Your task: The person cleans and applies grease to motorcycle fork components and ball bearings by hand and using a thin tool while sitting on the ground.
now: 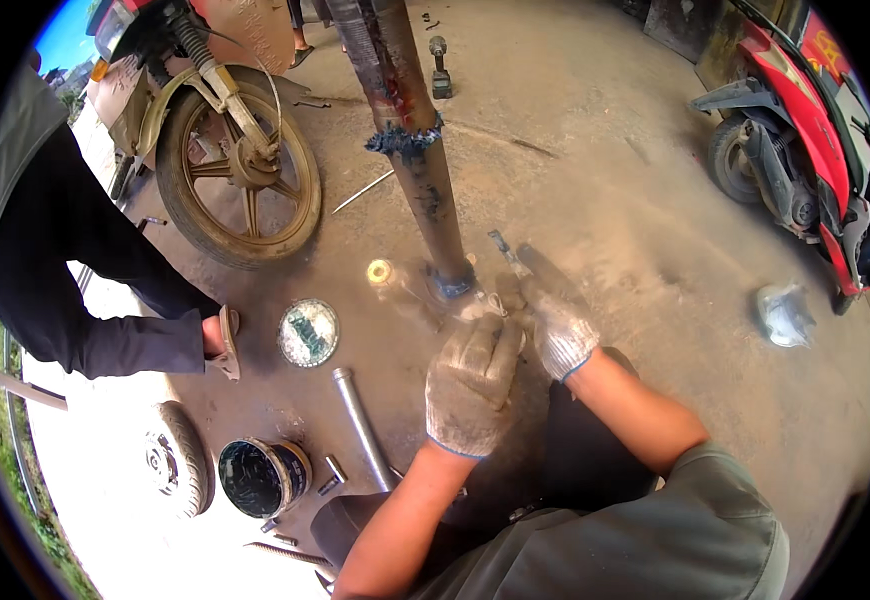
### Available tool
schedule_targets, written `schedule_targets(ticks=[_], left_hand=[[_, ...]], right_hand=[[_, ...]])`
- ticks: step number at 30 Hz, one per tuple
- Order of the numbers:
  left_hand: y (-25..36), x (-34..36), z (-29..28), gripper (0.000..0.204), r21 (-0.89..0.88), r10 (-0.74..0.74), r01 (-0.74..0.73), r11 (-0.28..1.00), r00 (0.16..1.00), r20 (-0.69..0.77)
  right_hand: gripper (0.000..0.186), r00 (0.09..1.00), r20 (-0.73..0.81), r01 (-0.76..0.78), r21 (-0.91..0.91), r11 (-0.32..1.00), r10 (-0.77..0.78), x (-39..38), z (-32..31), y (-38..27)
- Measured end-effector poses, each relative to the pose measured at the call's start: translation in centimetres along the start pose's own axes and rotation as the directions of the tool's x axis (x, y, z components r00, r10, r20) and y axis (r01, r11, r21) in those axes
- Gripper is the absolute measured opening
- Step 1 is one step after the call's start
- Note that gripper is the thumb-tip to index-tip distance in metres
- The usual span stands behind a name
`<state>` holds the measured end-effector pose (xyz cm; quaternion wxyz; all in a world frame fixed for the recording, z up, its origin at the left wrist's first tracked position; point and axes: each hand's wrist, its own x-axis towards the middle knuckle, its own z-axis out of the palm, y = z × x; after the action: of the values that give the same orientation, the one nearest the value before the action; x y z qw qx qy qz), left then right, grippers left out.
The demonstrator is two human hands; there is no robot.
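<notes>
My left hand (470, 385), in a soiled knit glove, has its fingers curled near the foot of an upright metal pipe (423, 190); what they grip is blurred and partly hidden. Just right of it, my right hand (555, 320), gloved too and smeared by motion, holds a small flat-tipped tool (503, 248). Dark blue grease rings the pipe partway up (403, 138) and at its lower end (455, 282). A small yellow ring (379, 271) is left of the pipe's foot, and a round lid with green grease (308, 332) lies farther left.
A person in dark trousers (85, 290) stands at left near a motorcycle wheel (190, 225). A black bucket (255, 478), loose wheel (185, 465), steel tube (360, 420) and thin rod (360, 192) lie around. A power tool (440, 65) is behind; a red scooter (795, 120) and plastic bag (785, 315) are right.
</notes>
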<state>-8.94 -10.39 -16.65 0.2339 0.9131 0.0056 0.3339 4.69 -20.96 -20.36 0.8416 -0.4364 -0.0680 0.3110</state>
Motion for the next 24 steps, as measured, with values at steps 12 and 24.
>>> schedule_targets(ticks=[12, 24], left_hand=[[1.8, 9.6, -15.8, 0.042, 0.054, -0.072, 0.127, 0.99, 0.812, -0.579], [7.5, 21.4, -24.1, 0.03, -0.057, -0.479, 0.475, 0.878, 0.875, -0.074]], right_hand=[[0.056, 0.999, -0.033, -0.005, 0.122, 0.993, 0.01, 1.7, 1.3, 2.1], [0.05, 0.967, -0.166, 0.146, -0.261, 0.954, -0.193, 0.6, 3.8, -14.1]])
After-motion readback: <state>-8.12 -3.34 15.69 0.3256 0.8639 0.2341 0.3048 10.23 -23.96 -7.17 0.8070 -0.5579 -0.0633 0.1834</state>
